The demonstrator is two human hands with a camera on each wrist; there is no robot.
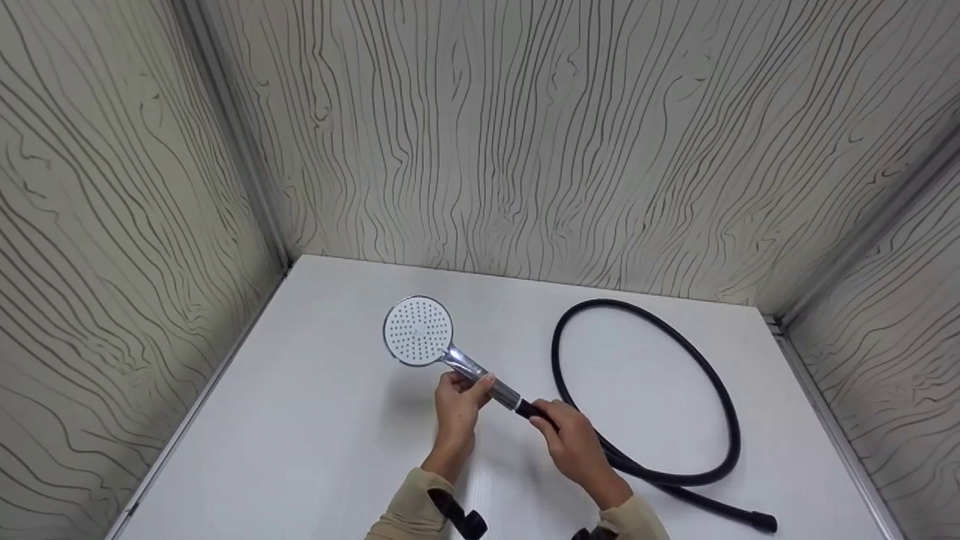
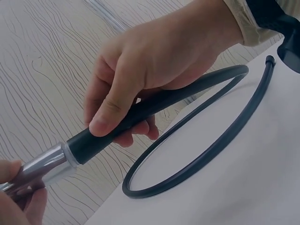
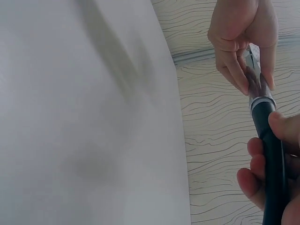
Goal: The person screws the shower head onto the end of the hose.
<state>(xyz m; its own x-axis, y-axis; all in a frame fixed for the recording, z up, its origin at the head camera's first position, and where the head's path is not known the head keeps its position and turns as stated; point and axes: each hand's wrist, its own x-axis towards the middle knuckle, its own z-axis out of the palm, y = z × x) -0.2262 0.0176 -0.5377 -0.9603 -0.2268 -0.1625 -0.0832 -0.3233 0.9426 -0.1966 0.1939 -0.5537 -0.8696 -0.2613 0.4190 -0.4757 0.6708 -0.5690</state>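
A chrome shower head (image 1: 418, 331) with a round white spray face is held above the white table, tilted up to the left. My left hand (image 1: 458, 409) grips its ribbed handle (image 1: 504, 393) between thumb and fingers. At the handle's lower end sits the black end of a shower hose (image 2: 86, 145), in line with it and touching. My right hand (image 1: 574, 442) grips that hose end, thumb on top and fingers curled beneath, as the left wrist view shows. In the right wrist view the chrome collar (image 3: 262, 100) meets the black hose end between both hands.
The rest of the hose (image 1: 731, 420) lies in a large loop on the right of the white table (image 1: 300, 420). Its free end (image 1: 763, 521) points to the front right. Wood-grain patterned panels (image 1: 480, 135) enclose the table at the back and both sides.
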